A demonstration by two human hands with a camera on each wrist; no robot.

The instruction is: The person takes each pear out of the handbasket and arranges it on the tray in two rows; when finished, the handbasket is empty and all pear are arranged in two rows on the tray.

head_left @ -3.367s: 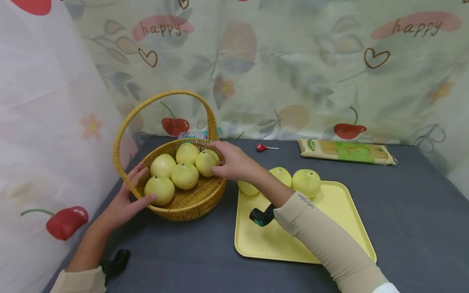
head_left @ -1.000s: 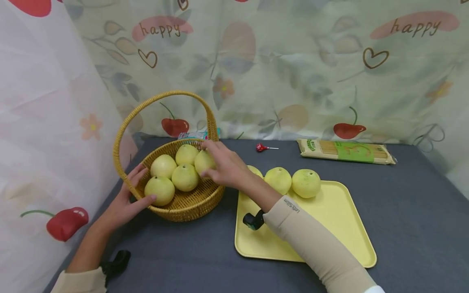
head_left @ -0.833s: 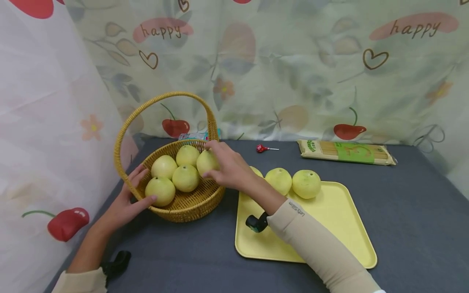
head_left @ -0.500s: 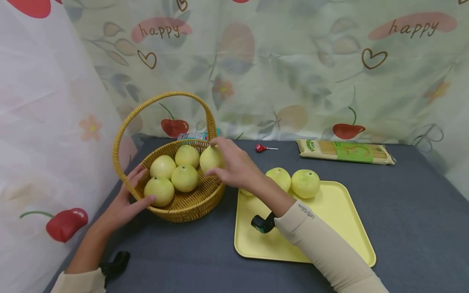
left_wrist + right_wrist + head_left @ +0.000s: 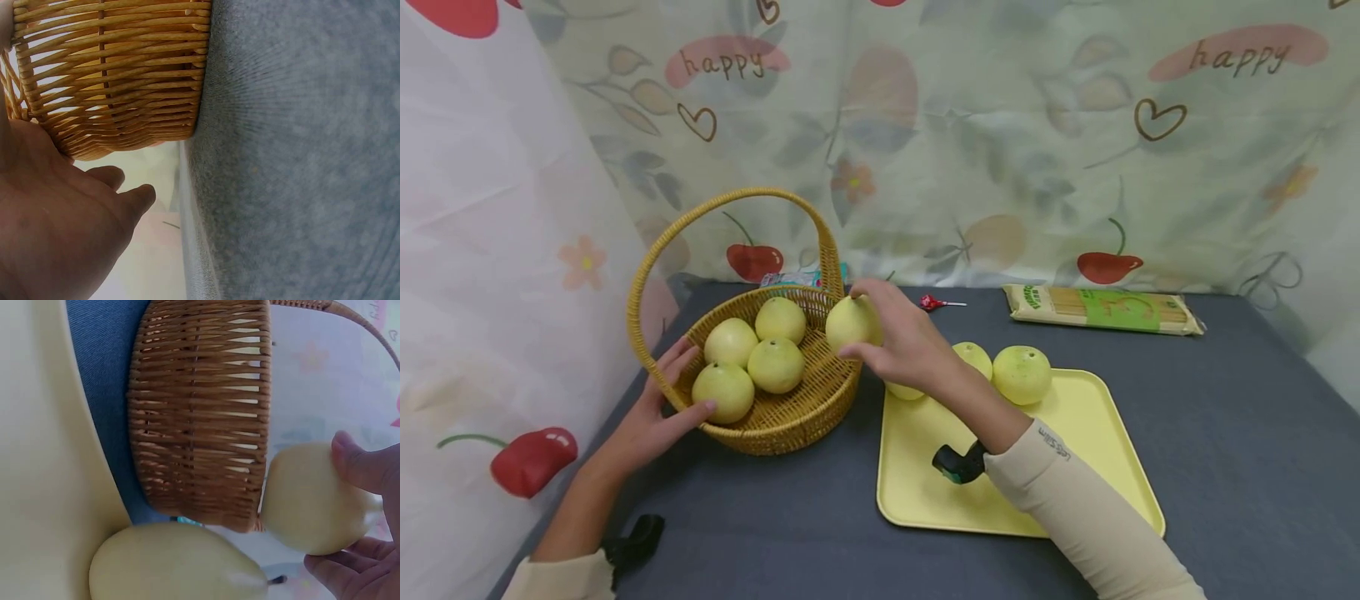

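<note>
**One round, pale-yellow pear (image 5: 852, 323) in hand**

Take twelve o'clock as the far edge of the dark grey-clothed table (image 5: 775, 533). At nine, the left hand (image 5: 651, 421) grips the rim of a round, golden-brown wicker basket (image 5: 782, 437) with a tall arched handle, thumb and fingers spread wide. Four similar pears (image 5: 776, 366) lie inside, toward ten. Behind, near eleven, shows a flat blue patterned packet (image 5: 801, 277). Just before twelve, the right hand (image 5: 910, 342) holds the pear between thumb and fingers at the basket's right rim; I can't tell whether pear and rim touch. Just past twelve lies a small red-wrapped lollipop (image 5: 931, 302). At three is a pale-yellow rectangular plastic-looking tray (image 5: 1090, 408), three pears (image 5: 1022, 375) at its far edge; at two, a long green-banded noodle pack (image 5: 1097, 308).

I'd judge the step as moving one pear from basket to tray. The next move seems to call for clearing the rim, then a gentle lowering beside the others.
</note>
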